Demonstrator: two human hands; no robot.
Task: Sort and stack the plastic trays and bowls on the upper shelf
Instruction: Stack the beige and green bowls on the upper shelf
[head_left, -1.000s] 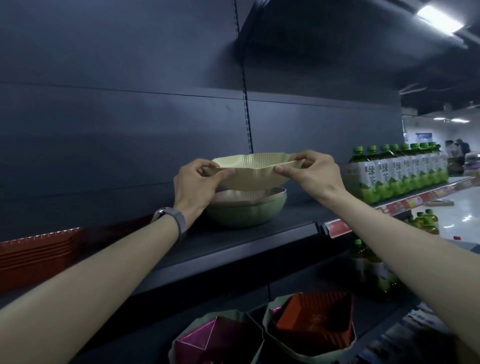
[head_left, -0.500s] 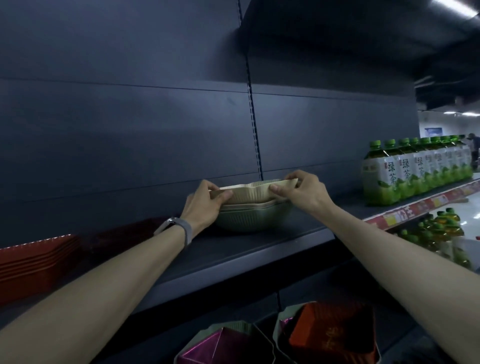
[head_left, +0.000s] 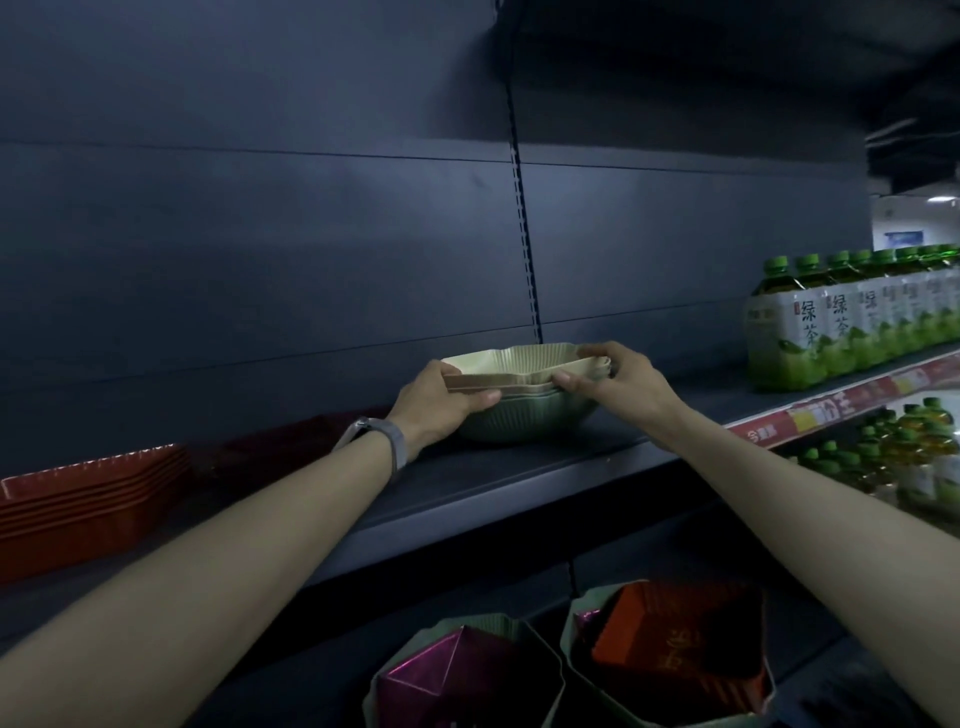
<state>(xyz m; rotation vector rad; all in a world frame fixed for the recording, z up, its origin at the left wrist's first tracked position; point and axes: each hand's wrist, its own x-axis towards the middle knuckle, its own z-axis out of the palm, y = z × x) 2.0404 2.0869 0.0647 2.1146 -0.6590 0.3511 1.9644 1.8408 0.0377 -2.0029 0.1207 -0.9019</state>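
Two hands bracket the cream bowl (head_left: 519, 361), nested on the green bowl (head_left: 524, 421) mid upper shelf (head_left: 519, 483): left hand (head_left: 441, 402) pinching its left rim, right hand (head_left: 613, 382) its right, each grip closed on it. Its long axis runs between them, both equally near. Red trays (head_left: 88, 499) sit well left, tea bottles (head_left: 831, 332) well right; nothing blocks letting go.

Bowl stack (head_left: 524, 415) mid upper shelf (head_left: 519, 483); left hand (head_left: 441, 405) gripping left rim, right hand (head_left: 618, 382) right rim. Tray stack (head_left: 88, 499) far left, tea bottles (head_left: 841, 338) far right, same shelf.
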